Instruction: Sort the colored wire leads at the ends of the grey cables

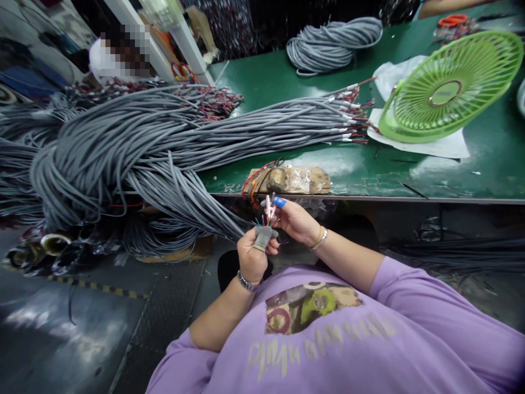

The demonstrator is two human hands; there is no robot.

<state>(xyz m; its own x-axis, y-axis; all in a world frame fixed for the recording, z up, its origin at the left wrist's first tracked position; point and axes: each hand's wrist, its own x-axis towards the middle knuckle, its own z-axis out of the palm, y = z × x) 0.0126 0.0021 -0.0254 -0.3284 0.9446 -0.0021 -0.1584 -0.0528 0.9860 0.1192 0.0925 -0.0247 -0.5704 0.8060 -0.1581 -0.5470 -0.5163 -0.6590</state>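
Observation:
My left hand (251, 256) is closed around the end of a bundle of grey cables (221, 216), just off the table's front edge. A grey cover (264, 238) wraps its thumb. Thin coloured wires (266, 220) fan out above that grip. My right hand (298, 223) is closed beside them, a blue wrap (279, 202) on one digit, its fingertips pinching at the wires. A pale pink piece (269, 207) stands up by these fingertips; I cannot make out what it is. Which wires the right fingers hold is partly hidden.
A large heap of grey cables (94, 142) spreads over the left of the green table (361, 178). A cardboard-like block (307, 180) lies at its front edge. Further right stands a green fan (451, 87); a cable coil (334, 44) lies behind. Another person's arm (447, 6) shows far right.

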